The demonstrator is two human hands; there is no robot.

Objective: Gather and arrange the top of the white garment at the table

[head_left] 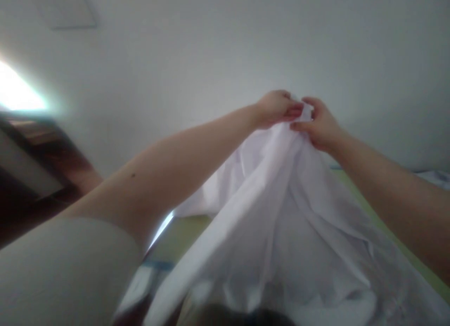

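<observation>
A large white sheet (281, 213) hangs from my raised hands and spreads down over a pale green surface (183, 232). My left hand (276, 108) pinches the top of the sheet, fingers closed on the cloth. Right beside it, my right hand (318, 124) also grips the bunched top edge, and the two hands nearly touch. Both arms reach forward and up in front of a plain white wall. The lower folds of the sheet are blurred near the bottom of the view.
Dark wooden furniture (42, 166) stands at the left, with a bright window glare (17, 94) above it. Patterned fabric (436, 178) shows at the far right edge. A dark blurred shape (239, 316) lies at the bottom middle.
</observation>
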